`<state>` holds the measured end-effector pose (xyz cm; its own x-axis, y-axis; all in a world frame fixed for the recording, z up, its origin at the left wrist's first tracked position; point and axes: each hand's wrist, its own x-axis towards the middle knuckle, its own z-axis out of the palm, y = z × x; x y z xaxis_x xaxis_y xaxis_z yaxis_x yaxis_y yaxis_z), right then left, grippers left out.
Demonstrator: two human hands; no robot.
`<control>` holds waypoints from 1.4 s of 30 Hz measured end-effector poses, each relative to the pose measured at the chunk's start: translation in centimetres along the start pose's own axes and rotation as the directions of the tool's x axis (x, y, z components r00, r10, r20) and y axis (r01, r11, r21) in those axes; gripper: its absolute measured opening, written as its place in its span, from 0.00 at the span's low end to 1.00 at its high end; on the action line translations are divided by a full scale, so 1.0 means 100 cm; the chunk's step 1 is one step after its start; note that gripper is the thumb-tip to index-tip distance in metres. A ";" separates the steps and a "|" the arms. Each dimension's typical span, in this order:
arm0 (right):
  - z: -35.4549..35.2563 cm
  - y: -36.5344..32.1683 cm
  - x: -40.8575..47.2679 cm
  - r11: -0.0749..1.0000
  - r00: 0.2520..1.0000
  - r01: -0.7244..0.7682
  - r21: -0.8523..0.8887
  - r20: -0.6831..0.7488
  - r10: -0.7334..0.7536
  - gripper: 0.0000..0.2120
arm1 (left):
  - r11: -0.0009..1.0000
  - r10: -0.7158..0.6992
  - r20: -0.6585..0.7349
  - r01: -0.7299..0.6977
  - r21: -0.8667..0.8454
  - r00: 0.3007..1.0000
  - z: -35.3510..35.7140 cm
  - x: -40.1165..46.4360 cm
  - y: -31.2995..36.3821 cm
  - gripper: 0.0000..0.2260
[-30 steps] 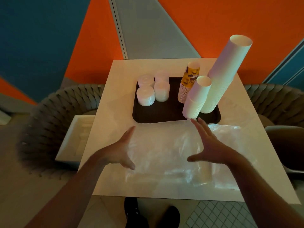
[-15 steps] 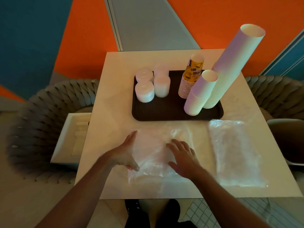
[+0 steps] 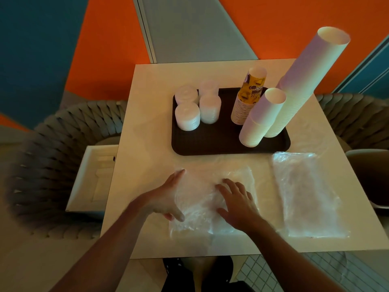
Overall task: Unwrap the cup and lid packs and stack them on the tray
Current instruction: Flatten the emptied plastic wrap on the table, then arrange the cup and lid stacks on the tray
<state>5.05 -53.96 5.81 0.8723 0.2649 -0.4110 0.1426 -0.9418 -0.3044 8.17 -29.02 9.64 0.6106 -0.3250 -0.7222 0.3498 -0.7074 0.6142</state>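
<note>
A white square table (image 3: 147,144) fills the middle of the frame, and a dark brown tray (image 3: 210,144) sits on its far half. On the left part of the tray stand 4 short stacks of white lids (image 3: 188,116), close together in a little square. On the right part stand 3 stacks of paper cups: a very tall white stack (image 3: 303,81) that leans toward the upper right of the frame, a shorter white stack (image 3: 263,119) just in front of it, and a yellow printed stack (image 3: 248,98) behind, near the middle of the tray. In the lower middle of the frame a clear plastic wrapper (image 3: 202,199) lies crumpled on the table, just below the tray. The left hand (image 3: 168,197) rests on the left edge of this wrapper with its fingers straight and together and its thumb spread out low. The right hand (image 3: 237,201) lies flat on top of the wrapper with its fingers spread apart, pressing it down. A second clear plastic wrapper (image 3: 305,197) lies flat in the lower right of the frame, apart from both hands. Grey woven chairs (image 3: 52,154) stand at the left and right sides of the table, and a white box (image 3: 92,178) sits on the left one.
</note>
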 end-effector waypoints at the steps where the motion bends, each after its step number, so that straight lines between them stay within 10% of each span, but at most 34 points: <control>1: 0.001 0.001 0.000 1.000 1.000 -0.003 -0.002 0.003 0.003 0.36 | 0.999 -0.008 -0.050 0.010 0.045 0.999 0.000 0.000 -0.001 0.57; 6: -0.004 -0.004 0.003 1.000 1.000 -0.001 -0.028 -0.006 0.001 0.38 | 0.875 0.252 -0.592 0.081 0.477 0.766 0.023 -0.010 0.018 0.27; 12: -0.004 -0.010 0.010 0.997 0.995 0.067 -0.027 0.073 -0.065 0.45 | 0.738 0.332 -0.178 -0.138 0.660 0.926 0.077 0.025 0.023 0.35; 20: -0.018 0.020 0.014 0.982 0.977 0.064 -0.176 0.212 -0.026 0.65 | 0.712 0.099 -0.146 0.032 0.701 0.984 0.041 0.040 -0.022 0.61; 32: -0.021 0.056 0.016 0.959 0.963 0.092 -0.270 0.269 -0.017 0.75 | 0.572 -0.023 -0.122 0.113 0.812 0.992 0.025 0.036 -0.028 0.73; 38: -0.031 0.055 0.017 0.965 0.953 0.107 -0.238 0.302 -0.031 0.71 | 0.644 -0.059 -0.106 0.119 0.756 0.993 0.016 0.028 -0.011 0.61; 42: -0.049 0.053 0.014 0.995 0.980 0.078 -0.063 0.189 -0.064 0.48 | 0.787 0.071 -0.304 0.134 0.602 0.950 0.017 0.012 0.005 0.38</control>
<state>9.28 -59.59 7.80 0.7574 0.3593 -0.5452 0.2393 -0.9296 -0.2803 7.86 -30.82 8.50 0.8209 -0.1677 -0.5459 -0.0702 -0.9783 0.1950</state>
